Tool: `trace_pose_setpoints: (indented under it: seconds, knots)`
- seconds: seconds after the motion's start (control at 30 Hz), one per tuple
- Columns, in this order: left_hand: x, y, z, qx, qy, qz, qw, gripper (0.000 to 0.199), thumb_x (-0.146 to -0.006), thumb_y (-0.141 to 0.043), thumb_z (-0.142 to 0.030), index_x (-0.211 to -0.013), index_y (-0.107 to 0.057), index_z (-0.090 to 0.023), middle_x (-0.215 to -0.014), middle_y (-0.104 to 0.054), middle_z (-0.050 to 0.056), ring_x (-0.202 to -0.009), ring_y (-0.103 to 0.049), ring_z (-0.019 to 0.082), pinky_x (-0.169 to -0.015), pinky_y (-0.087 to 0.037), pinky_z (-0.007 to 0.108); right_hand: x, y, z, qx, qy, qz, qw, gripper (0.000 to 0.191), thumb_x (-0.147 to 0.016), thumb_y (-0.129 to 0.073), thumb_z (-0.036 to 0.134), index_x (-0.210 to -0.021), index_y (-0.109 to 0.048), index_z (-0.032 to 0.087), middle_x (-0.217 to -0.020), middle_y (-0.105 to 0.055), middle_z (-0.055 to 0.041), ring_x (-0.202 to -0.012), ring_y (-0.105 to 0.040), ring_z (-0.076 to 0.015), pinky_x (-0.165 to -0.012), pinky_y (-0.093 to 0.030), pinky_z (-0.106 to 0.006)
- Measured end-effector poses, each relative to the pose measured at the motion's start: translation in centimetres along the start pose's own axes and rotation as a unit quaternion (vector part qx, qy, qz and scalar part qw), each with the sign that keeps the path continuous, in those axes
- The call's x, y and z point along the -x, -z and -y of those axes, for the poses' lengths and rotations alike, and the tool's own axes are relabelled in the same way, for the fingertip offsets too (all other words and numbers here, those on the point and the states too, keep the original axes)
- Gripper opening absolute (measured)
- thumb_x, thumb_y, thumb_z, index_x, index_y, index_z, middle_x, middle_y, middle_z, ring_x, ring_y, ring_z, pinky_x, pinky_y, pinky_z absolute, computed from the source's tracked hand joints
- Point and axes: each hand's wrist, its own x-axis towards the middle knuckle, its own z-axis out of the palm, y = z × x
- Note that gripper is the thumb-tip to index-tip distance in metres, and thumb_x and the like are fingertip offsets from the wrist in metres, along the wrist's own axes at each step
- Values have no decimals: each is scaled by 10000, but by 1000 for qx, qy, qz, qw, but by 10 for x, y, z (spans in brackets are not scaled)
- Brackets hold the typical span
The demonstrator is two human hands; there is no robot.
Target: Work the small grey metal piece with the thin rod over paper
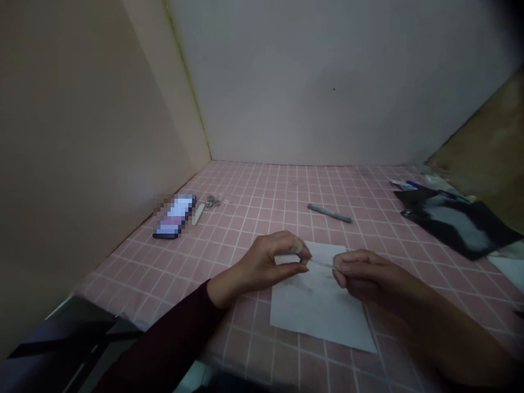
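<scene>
My left hand (282, 256) pinches a small pale piece (303, 262) between thumb and fingertips; its kind is too small to make out. From there a thin light strand (321, 263) runs across to my right hand (360, 273), whose thumb and fingers are closed on its other end. Both hands are above a white sheet of paper (315, 316) lying on the pink checked tablecloth (245, 349). Beyond the paper lies a slim grey rod-like object (329, 213), touched by neither hand.
At the left are a phone with a lit screen (176, 215), a pale flat strip (198, 214) and a small metal item with loops (212, 202). On the right lies a black plastic bag (458, 224) beside other items. Walls (311, 109) bound the table.
</scene>
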Motion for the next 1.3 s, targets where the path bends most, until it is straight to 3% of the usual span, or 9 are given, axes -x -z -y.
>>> trace_pose_setpoints:
  seconds: [0.2,0.33,0.43,0.53,0.67,0.77,1.03,1.17,1.3]
  knots:
    - [2,-1,3,23,23,30,999,167,-852,-754,-275,-955,-697,-157,-936,-719,76,-892,-682,186,-836,-536,321,-3,-6,-2,3,6,-10,1000,322,-846,-669,437,-692,-652,154,-480,-209,93,-444,-155,-51,-460,-96,-239]
    - [0,4,-2,68,83,-30,994,174,-825,-775,-266,-928,-701,-147,-945,-696,75,-868,-671,170,-798,-537,296,1,-4,1,64,39,-26,997,383,-861,-642,491,-671,-625,159,-488,-216,85,-457,-165,-60,-467,-95,-254]
    - [-1,3,-3,102,122,-6,987,175,-797,-795,-265,-893,-711,-145,-891,-690,55,-825,-661,156,-777,-521,285,2,-6,2,130,41,-31,990,425,-884,-603,554,-723,-636,163,-515,-234,80,-476,-180,-67,-471,-125,-252]
    - [-1,-2,0,184,203,17,962,215,-760,-820,-306,-848,-702,-149,-809,-672,22,-749,-639,133,-725,-496,270,3,-9,5,218,58,-31,974,458,-918,-545,586,-761,-651,169,-559,-283,61,-511,-242,-80,-484,-177,-247]
    - [-1,-6,5,300,285,-46,909,326,-669,-883,-337,-812,-667,-139,-738,-631,-17,-656,-588,85,-665,-453,238,6,-11,11,329,116,-65,935,445,-944,-515,553,-757,-668,180,-592,-379,32,-549,-339,-98,-520,-259,-256]
    - [-1,-9,8,331,314,-11,890,369,-631,-904,-352,-802,-666,-129,-735,-667,-4,-673,-621,97,-690,-462,253,5,-16,11,394,150,-71,904,426,-984,-459,501,-773,-648,182,-671,-519,-5,-631,-458,-126,-598,-352,-273]
    - [-2,-6,11,341,334,-45,877,357,-599,-925,-282,-772,-653,-129,-726,-669,-26,-652,-625,79,-705,-470,255,7,-16,11,459,170,-80,869,368,-1011,-448,430,-826,-661,194,-707,-622,-40,-651,-554,-155,-620,-395,-294]
    - [-3,-5,9,337,340,-12,878,366,-586,-927,-290,-771,-655,-129,-739,-674,-19,-654,-624,86,-701,-472,264,7,-20,12,460,181,-66,867,370,-1007,-453,389,-744,-618,189,-674,-605,-33,-629,-535,-149,-614,-391,-289]
    - [-4,-3,10,320,317,-51,891,345,-616,-919,-281,-773,-651,-129,-737,-656,-28,-655,-605,74,-689,-458,245,11,-16,14,446,178,-87,873,335,-991,-493,425,-823,-678,201,-731,-647,-50,-657,-559,-165,-623,-404,-295]
